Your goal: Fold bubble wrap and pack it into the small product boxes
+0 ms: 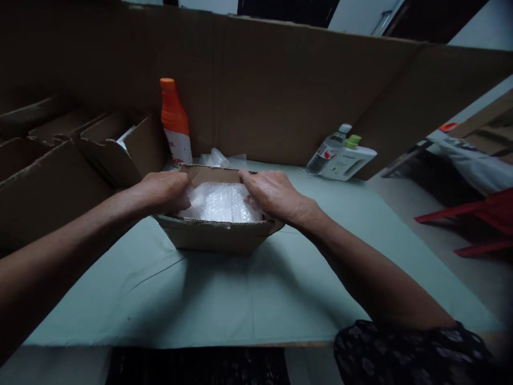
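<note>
An open cardboard box [214, 238] stands on the pale green cloth in front of me. Inside it lies a bundle in bubble wrap [226, 202]; what is wrapped cannot be made out. My left hand [167, 191] is closed over the box's left edge, fingers curled inward beside the wrap. At the right edge, my right hand [276, 197] grips the wall, its thumb side near the back rim and fingertips reaching inside against the wrap. Both hands partly hide the side walls.
Behind the box are an orange bottle [175, 120] and some clear plastic packaging [218, 158]. Open cardboard boxes [52, 166] line the left. A clear bottle [326, 152] and a white jug [348, 163] lean against the cardboard wall [276, 91]. A red stool [489, 214] stands right of the table [304, 299].
</note>
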Demonstrator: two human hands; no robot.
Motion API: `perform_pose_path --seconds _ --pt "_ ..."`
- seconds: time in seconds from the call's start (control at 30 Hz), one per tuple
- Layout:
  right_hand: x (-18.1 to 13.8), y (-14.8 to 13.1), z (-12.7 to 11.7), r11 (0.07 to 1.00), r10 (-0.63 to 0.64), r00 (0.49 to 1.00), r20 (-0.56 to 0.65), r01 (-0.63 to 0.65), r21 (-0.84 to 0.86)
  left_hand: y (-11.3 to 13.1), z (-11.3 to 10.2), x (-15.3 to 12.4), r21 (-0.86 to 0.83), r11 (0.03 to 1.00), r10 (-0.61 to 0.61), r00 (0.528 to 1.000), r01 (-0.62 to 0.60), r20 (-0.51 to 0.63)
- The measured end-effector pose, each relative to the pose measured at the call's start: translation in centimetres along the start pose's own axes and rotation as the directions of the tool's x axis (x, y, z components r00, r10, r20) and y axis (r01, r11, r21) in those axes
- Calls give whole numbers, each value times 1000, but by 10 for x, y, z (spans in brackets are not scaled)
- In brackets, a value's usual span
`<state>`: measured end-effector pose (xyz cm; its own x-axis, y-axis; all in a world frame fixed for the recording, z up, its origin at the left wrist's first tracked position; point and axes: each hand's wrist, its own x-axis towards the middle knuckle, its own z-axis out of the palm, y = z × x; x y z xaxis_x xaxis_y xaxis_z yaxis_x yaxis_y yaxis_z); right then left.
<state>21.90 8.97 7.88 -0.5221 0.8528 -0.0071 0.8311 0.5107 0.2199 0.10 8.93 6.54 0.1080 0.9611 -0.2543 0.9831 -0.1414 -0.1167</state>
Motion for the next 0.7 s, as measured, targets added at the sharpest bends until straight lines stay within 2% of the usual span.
perform_pose_path --seconds 0.2,0.4,0.53,0.6,0.63,0.7 --pt "-6 -7 11 998 61 998 -10 -61 -6 2 1 -1 13 1000 -15 1000 15 0" --pt "0 -7 12 998 -49 995 89 52 -27 18 1 0 -36 999 -35 999 34 -30" --pt "2 -1 7 997 -63 994 92 66 -38 14 -2 -8 -2 999 -46 999 46 -27" --pt "-5 2 5 999 -12 999 35 14 -43 7 -4 -20 3 998 -60 993 61 -104" --pt "-9 4 3 999 22 1000 -12 -22 -36 3 -4 -27 -12 998 -68 980 67 -189" --pt "-17 6 1 997 78 990 -117 -78 5 -2 -4 -39 -86 996 -60 916 28 -396"
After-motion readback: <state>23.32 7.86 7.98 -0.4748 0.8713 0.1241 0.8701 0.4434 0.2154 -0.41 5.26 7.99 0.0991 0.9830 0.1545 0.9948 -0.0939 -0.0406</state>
